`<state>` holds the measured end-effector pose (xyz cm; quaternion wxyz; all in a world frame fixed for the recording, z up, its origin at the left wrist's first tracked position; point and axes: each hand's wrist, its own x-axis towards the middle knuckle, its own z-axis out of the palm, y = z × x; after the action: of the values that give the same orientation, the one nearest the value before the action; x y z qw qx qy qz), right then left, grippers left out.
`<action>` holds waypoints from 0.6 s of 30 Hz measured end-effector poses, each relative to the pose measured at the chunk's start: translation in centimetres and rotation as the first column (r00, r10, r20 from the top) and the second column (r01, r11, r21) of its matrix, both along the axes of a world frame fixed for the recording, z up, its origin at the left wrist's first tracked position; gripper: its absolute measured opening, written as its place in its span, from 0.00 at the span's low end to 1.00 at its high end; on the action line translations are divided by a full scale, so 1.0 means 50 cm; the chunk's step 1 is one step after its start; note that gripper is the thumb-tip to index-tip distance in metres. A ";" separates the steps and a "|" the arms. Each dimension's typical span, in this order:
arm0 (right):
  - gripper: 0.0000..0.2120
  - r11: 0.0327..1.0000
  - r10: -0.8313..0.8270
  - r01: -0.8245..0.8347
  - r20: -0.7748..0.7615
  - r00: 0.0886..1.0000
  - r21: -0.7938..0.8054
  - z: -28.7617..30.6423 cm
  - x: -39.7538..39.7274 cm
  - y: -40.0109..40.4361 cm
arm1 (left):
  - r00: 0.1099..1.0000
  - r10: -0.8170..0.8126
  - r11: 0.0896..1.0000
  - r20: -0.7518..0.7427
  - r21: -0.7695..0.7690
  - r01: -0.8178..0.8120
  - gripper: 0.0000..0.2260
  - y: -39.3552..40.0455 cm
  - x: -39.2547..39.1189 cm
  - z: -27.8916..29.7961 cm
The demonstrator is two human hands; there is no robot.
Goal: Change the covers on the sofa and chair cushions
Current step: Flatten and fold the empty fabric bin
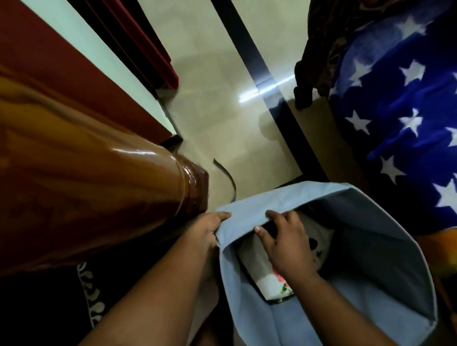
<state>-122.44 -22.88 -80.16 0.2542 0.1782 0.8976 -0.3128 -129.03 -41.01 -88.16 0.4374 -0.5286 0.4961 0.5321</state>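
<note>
Two bare hands work at one light blue fabric bag (367, 258), which stands open on the floor (219, 95) in the lower middle of the head view. The left hand (206, 232) grips the near-left part of the bag's rim (224, 224) from the outside, its fingers curled on the cloth. The right hand (284, 243) reaches over the same rim into the bag; its fingers are bent and close together, the thumb lies along the rim fold and the fingertips press the cloth edge, so it seems to pinch the rim from inside.

Inside the bag lies one folded white cloth (267, 282) with red and green print, partly under the right hand; beside it is a white piece with black marks (320, 244), and I cannot tell what it is.

One thick wooden post (93, 190), brown, glossy and rounded, comes close to the left side of the bag, so there is little room there. One blue cloth with white stars (401, 110) hangs along the right edge, near the bag. One thin grey strap (229, 176) curls on the floor just beyond the bag. The floor is smooth, pale and shiny, with one dark stripe (257, 63), and it is open beyond the bag. The bag's cloth looks soft and matte, and its mouth is roughly square.
</note>
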 end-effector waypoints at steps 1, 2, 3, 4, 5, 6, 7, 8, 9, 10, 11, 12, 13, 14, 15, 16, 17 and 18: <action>0.24 0.991 -0.084 0.085 0.011 0.996 -0.100 0.003 -0.002 -0.002 | 0.998 0.047 0.999 -0.048 -0.021 -0.048 0.12 -0.001 -0.007 0.004; 0.23 0.968 -0.164 0.164 0.017 0.986 -0.190 0.010 -0.007 -0.001 | 0.990 0.083 0.996 -0.115 -0.030 -0.087 0.11 0.000 -0.016 0.010; 0.22 0.940 -0.226 0.223 0.020 0.974 -0.257 0.021 -0.012 -0.002 | 0.977 0.105 0.993 -0.187 -0.037 -0.113 0.12 -0.001 -0.020 0.020; 0.20 0.918 -0.274 0.265 0.013 0.962 -0.297 0.036 -0.020 -0.003 | 0.956 0.123 0.990 -0.267 -0.031 -0.136 0.14 -0.004 -0.025 0.031; 0.19 0.896 -0.318 0.300 -0.001 0.948 -0.328 0.051 -0.029 -0.004 | 0.933 0.126 0.989 -0.338 -0.032 -0.146 0.17 -0.004 -0.030 0.046; 0.17 0.871 -0.366 0.339 -0.009 0.931 -0.356 0.065 -0.038 -0.005 | 0.907 0.131 0.987 -0.399 -0.033 -0.158 0.20 -0.003 -0.035 0.061; 0.15 0.844 -0.410 0.370 -0.022 0.912 -0.388 0.084 -0.049 -0.006 | 0.882 0.131 0.986 -0.453 -0.033 -0.164 0.22 -0.005 -0.041 0.079; 0.14 0.816 -0.449 0.397 -0.029 0.893 -0.421 0.102 -0.059 -0.006 | 0.854 0.139 0.985 -0.502 -0.015 -0.170 0.22 -0.008 -0.046 0.095; 0.13 0.788 -0.484 0.416 -0.038 0.874 -0.454 0.125 -0.070 -0.004 | 0.822 0.137 0.987 -0.553 0.004 -0.162 0.21 -0.009 -0.055 0.119; 0.12 0.757 -0.516 0.434 -0.040 0.855 -0.489 0.148 -0.082 -0.002 | 0.785 0.135 0.989 -0.604 0.029 -0.147 0.20 -0.011 -0.063 0.142; 0.13 0.721 -0.550 0.452 -0.036 0.834 -0.525 0.171 -0.092 -0.001 | 0.747 0.113 0.993 -0.655 0.042 -0.114 0.19 -0.014 -0.068 0.168; 0.16 0.687 -0.579 0.460 -0.042 0.814 -0.562 0.204 -0.099 0.002 | 0.700 0.102 0.995 -0.707 0.060 -0.085 0.19 -0.014 -0.068 0.204; 0.19 0.661 -0.600 0.461 -0.048 0.798 -0.592 0.244 -0.105 0.006 | 0.654 0.070 0.998 -0.753 0.048 -0.051 0.20 -0.015 -0.067 0.245; 0.22 0.637 -0.620 0.471 -0.043 0.783 -0.611 0.270 -0.114 0.008 | 0.616 0.039 0.999 -0.787 0.026 -0.031 0.21 -0.015 -0.070 0.273; 0.22 0.618 -0.639 0.477 -0.047 0.768 -0.625 0.304 -0.121 0.012 | 0.578 -0.004 0.999 -0.816 -0.022 -0.024 0.21 -0.013 -0.076 0.307; 0.20 0.599 -0.657 0.479 -0.050 0.752 -0.642 0.341 -0.122 0.018 | 0.534 -0.033 0.998 -0.845 -0.057 -0.029 0.19 -0.010 -0.080 0.343; 0.19 0.574 -0.675 0.482 -0.051 0.736 -0.662 0.386 -0.115 0.027 | 0.489 -0.057 0.995 -0.871 -0.089 -0.042 0.16 -0.006 -0.080 0.385; 0.17 0.544 -0.693 0.487 -0.040 0.719 -0.683 0.425 -0.109 0.034 | 0.448 -0.070 0.993 -0.891 -0.107 -0.058 0.13 -0.001 -0.083 0.422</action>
<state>-127.91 -21.18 -58.92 0.0337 0.3269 0.6505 -0.6847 -133.18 -41.07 -67.03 0.0802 -0.1939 0.6851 0.6976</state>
